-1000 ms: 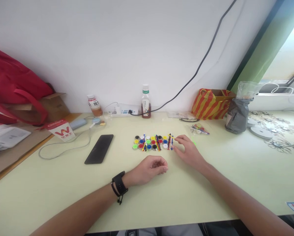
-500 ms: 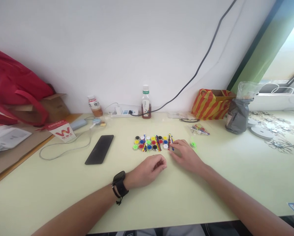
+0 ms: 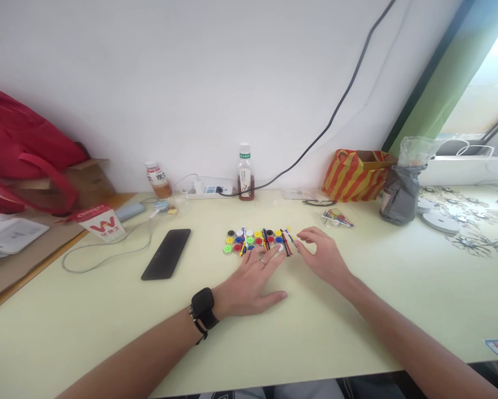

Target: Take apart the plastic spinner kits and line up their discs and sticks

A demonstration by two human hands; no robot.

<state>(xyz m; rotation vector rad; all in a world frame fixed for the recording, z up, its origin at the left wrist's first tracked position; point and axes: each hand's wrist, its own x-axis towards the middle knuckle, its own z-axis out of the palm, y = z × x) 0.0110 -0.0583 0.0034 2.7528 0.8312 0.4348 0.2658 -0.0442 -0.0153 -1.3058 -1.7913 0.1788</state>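
Small round discs in several colours stand in rows on the table, with groups of thin coloured plastic sticks (image 3: 286, 243) between and beside them. A yellow disc (image 3: 278, 234) and a red disc (image 3: 237, 247) are among those showing. My left hand (image 3: 253, 282) is spread over the near edge of the rows, its fingertips by a white disc (image 3: 280, 247) and its thumb out to the right. It covers some nearer discs. My right hand (image 3: 321, 255) is at the right end, thumb and forefinger slightly apart beside a blue stick (image 3: 290, 237); whether they touch it is unclear.
A clear bag of coloured sticks (image 3: 337, 218) lies behind my right hand. A black phone (image 3: 166, 254) is at the left. Along the wall stand a drink bottle (image 3: 245, 180), a power strip (image 3: 209, 191), a striped bag (image 3: 351, 176) and a grey bag (image 3: 401, 194).
My left hand has uncurled and reached forward over the discs. My right hand has shifted slightly right, off the end sticks, and now hides the green disc that showed beyond it.
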